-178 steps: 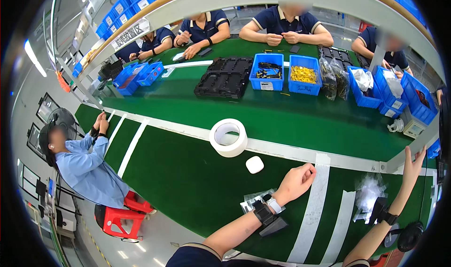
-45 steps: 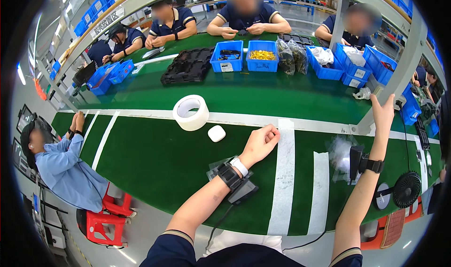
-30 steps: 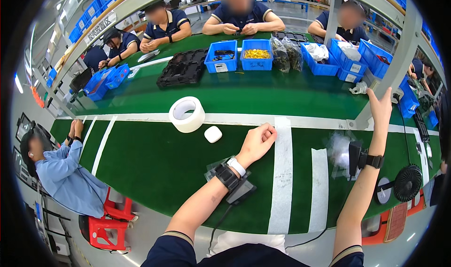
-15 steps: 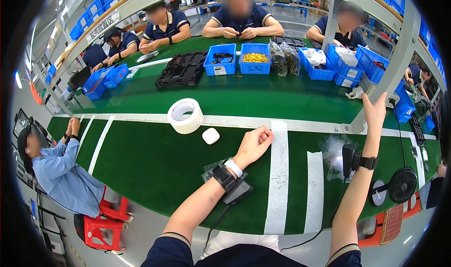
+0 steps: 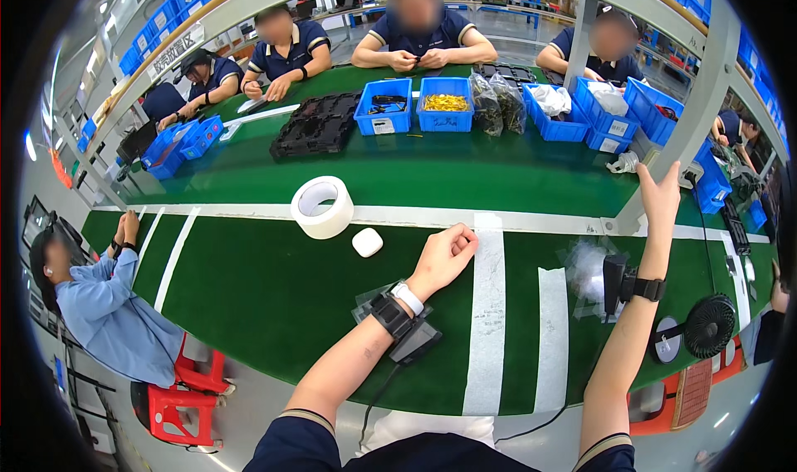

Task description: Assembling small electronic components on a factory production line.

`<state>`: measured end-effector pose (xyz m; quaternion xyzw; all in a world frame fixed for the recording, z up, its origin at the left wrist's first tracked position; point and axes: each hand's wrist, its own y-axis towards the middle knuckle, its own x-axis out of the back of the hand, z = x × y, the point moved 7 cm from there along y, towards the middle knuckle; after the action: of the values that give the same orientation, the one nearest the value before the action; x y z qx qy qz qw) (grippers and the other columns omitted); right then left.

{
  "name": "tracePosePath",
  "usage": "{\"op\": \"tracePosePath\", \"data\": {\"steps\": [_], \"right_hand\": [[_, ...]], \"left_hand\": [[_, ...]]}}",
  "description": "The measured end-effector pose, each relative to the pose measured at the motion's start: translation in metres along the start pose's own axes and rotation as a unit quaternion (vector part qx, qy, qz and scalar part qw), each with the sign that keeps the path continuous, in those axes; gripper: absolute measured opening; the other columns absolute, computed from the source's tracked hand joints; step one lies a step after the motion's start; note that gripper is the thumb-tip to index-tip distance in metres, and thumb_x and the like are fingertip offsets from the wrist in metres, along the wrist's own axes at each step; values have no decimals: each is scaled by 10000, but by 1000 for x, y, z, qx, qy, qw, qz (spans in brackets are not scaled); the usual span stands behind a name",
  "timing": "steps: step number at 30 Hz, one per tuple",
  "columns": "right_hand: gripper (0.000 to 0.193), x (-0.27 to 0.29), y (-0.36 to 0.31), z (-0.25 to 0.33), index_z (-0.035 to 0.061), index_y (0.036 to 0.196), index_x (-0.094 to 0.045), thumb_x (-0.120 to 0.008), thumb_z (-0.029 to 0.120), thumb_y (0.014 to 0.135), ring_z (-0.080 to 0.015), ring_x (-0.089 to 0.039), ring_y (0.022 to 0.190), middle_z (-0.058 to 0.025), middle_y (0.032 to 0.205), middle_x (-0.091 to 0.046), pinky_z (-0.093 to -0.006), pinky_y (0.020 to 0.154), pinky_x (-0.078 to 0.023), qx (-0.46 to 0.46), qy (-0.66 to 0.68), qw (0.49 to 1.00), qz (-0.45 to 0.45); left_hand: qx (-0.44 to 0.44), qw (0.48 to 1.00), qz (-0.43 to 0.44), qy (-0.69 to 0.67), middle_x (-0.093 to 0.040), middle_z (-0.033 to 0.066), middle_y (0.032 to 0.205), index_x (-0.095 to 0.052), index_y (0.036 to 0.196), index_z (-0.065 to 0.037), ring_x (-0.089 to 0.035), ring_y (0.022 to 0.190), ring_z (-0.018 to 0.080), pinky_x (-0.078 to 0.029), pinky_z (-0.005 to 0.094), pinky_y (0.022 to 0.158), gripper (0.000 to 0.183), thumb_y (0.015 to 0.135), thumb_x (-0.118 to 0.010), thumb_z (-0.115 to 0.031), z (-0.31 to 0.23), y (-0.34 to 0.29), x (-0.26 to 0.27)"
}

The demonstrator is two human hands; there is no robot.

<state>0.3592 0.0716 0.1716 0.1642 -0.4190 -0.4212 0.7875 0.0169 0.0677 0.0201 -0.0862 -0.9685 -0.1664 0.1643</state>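
Observation:
My left hand (image 5: 446,259) rests on the green tabletop with its fingers curled in, beside a long white tape strip (image 5: 486,322). I see nothing in it. A white band and a black strapped device (image 5: 415,339) with a cable are on that wrist. My right hand (image 5: 660,196) is raised at the grey metal post (image 5: 686,132), thumb and forefinger stretched apart on either side of it; its other fingers are hidden. Its wrist bears another black device (image 5: 614,285), lit beside clear film. Left of my left hand lie a white tape roll (image 5: 322,208) and a small white rounded case (image 5: 367,242).
Blue bins (image 5: 383,122) and a stack of black trays (image 5: 314,127) line the far side, with bagged parts (image 5: 498,107). A black fan (image 5: 708,326) stands right of my right forearm. Several people sit around the table. Red stools (image 5: 178,405) stand at left.
The whole view has shifted slightly, so most things sit a little further left. My hands keep their poses. At the far left, a seated co-worker's hands have moved apart.

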Motion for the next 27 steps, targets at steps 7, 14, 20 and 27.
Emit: {"op": "tracePosePath", "data": {"steps": [7, 14, 20, 27], "right_hand": [[853, -1, 1, -2, -117, 1274, -277, -629, 403, 697, -377, -465, 1109, -317, 1157, -468, -357, 919, -371, -8, -36, 999, 0], [857, -1, 2, 2, -113, 1276, -276, -638, 403, 695, -375, -464, 1111, -319, 1159, -466, -361, 918, -373, -13, -17, 1000, 11], [866, -6, -1, -3, -115, 1281, -259, -640, 395, 694, -381, -488, 1076, -320, 1130, -483, -368, 902, -386, -6, -47, 999, 2], [809, 3, -2, 0, -104, 1257, -276, -645, 329, 682, -419, -522, 985, -331, 1048, -508, -404, 844, -423, 25, -46, 999, -7]], "left_hand": [[11, 1000, -1, -20, -518, -18, 603, -558, 822, -2, -435, 523, 24, -369, 182, 492, 87, 807, -571, -86, 1, -1, -1], [11, 1000, 3, -18, -543, -7, 622, -561, 827, -1, -464, 536, 26, -379, 181, 496, 92, 811, -573, -91, 2, 0, 0], [16, 1000, 1, -11, -545, -2, 625, -562, 832, -1, -467, 537, 30, -385, 182, 501, 97, 815, -570, -97, 7, -1, 0], [-1, 999, -22, -29, -521, -2, 581, -559, 810, 1, -438, 499, 35, -383, 197, 478, 93, 789, -578, -87, -3, -2, 2]]}}
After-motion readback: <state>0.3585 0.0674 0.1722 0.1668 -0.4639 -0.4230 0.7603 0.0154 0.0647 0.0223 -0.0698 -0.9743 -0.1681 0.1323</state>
